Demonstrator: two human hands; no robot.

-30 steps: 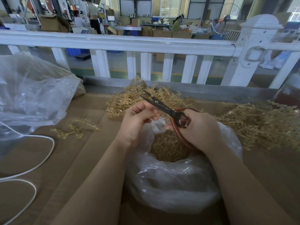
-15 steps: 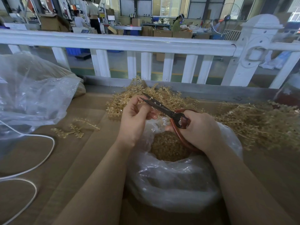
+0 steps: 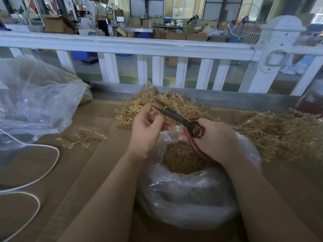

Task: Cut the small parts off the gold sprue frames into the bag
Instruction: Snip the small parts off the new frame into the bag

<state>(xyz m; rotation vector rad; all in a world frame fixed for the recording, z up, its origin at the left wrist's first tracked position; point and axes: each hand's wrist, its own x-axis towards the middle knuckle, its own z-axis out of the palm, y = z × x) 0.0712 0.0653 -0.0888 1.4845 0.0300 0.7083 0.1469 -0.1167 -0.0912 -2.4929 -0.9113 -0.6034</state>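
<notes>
The left hand [image 3: 148,130] pinches a gold sprue piece [image 3: 153,112] between the parted blades of the scissors [image 3: 174,116] gripped by the right hand [image 3: 215,138]. Beneath both, the bag [image 3: 188,198] holds many cut parts; heaps of sprue frames [image 3: 272,133] beyond the hands remain.

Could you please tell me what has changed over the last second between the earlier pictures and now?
The red-handled scissors, closed a second ago, now have their blades parted. The left hand has loosened its fist and pinches a small gold sprue piece at the blades. The right hand keeps gripping the handles over the clear plastic bag of cut parts; piles unchanged.
</notes>
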